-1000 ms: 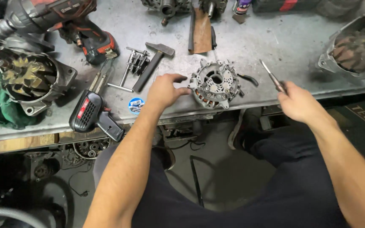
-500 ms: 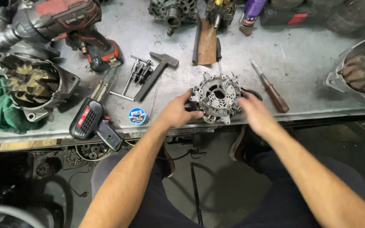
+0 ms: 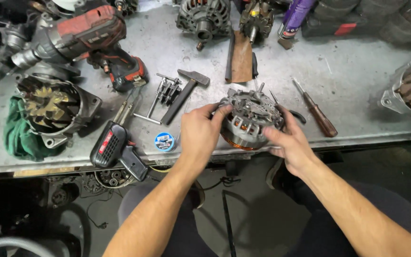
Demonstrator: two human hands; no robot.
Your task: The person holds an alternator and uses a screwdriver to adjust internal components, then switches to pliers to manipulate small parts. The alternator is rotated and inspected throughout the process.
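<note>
Both hands on grey cast-metal alternator housing with copper windings (image 3: 250, 124), near front edge of steel workbench (image 3: 357, 76). Left hand (image 3: 200, 134) clamps its left side, right hand (image 3: 293, 143) cups right side. Round blue-white labelled tin (image 3: 164, 142) just left of housing; brown-handled screwdriver (image 3: 317, 114) just right; purple spray can (image 3: 295, 18) far behind.

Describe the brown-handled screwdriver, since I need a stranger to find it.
On the grey metal workbench, look just right of the right hand. The brown-handled screwdriver lies there slanted, the only loose wooden-handled tool.
</note>
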